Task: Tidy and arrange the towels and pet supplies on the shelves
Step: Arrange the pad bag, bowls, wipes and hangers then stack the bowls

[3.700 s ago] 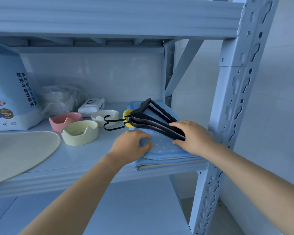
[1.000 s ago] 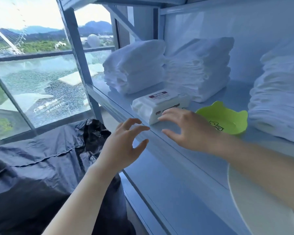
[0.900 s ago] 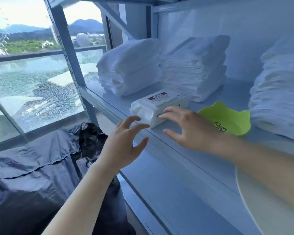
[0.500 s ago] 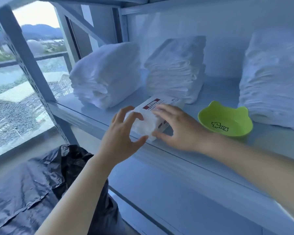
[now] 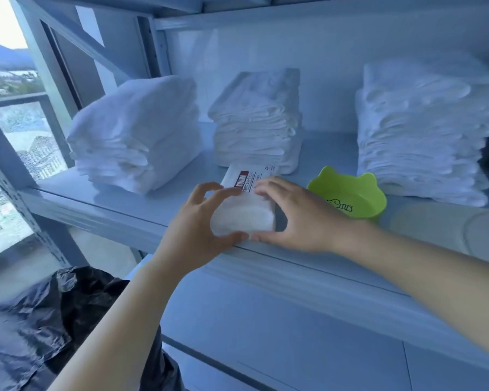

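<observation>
Two-handed grip on soft white wipes pack [image 5: 243, 214], red-white label on top, lying at shelf [image 5: 119, 203] front edge; left hand [image 5: 192, 230] curled round near-left corner, right hand [image 5: 299, 218] round right side; green bowl [image 5: 350, 198] at its 3 o'clock, towel stack [image 5: 257, 119] at 12.

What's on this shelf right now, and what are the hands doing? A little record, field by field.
shelf: pale blue metal
towels: three folded white stacks along the back
wipes pack: at the front edge
left hand: grips the pack's left side
right hand: grips its right side
green bowl: right of the pack, before the right stack
</observation>
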Tool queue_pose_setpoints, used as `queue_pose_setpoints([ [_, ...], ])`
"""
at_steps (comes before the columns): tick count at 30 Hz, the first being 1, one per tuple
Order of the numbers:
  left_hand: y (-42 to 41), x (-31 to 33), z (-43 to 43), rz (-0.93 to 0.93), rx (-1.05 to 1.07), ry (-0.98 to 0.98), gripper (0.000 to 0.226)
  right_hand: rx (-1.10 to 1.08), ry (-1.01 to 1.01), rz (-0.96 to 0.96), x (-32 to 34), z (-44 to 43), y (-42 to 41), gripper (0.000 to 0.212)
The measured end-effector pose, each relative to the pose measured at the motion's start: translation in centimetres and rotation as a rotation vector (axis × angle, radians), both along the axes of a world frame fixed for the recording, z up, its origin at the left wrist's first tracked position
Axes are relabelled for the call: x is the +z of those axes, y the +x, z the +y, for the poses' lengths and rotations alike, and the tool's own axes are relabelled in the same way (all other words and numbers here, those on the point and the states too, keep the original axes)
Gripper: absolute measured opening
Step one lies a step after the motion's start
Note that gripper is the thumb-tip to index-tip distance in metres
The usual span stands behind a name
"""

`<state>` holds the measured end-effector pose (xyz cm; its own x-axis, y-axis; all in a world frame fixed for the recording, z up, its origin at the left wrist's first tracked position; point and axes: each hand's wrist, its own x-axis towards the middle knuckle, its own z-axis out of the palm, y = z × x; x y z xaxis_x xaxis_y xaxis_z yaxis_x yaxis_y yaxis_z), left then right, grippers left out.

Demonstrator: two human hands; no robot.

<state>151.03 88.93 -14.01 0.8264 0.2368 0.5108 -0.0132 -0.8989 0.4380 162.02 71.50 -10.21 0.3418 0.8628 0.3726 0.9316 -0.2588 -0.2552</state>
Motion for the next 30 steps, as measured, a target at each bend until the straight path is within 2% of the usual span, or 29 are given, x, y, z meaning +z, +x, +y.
queue_pose_setpoints([
  [2, 0.5, 0.3, 0.2, 0.055, -0.058, -0.038, 0.073, -0.002, -0.045, -0.002, -0.1, -0.1, 0.0, 0.076],
  [5, 1.2, 0.3, 0.2, 0.115, -0.086, -0.046, 0.075, -0.012, -0.061, 0.010, -0.1, 0.0, 0.0, 0.072],
  [12, 1.4, -0.5, -0.4, 0.088, -0.097, -0.006, 0.080, -0.056, -0.052, 0.057, 0.1, -0.5, -0.1, 0.064],
  [20, 1.4, -0.1, -0.4, 0.090, -0.132, -0.077, 0.075, -0.159, -0.103, 0.079, -0.7, -0.4, -0.2, 0.085],
  [26, 1.4, -0.1, -1.4, 0.073, -0.113, -0.047, 0.067, -0.157, -0.008, 0.124, -0.8, -1.0, 0.0, 0.074],
  [30, 1.2, 0.3, -2.1, 0.060, -0.155, -0.071, 0.076, -0.143, 0.031, 0.154, -0.6, -2.0, 0.3, 0.071],
])
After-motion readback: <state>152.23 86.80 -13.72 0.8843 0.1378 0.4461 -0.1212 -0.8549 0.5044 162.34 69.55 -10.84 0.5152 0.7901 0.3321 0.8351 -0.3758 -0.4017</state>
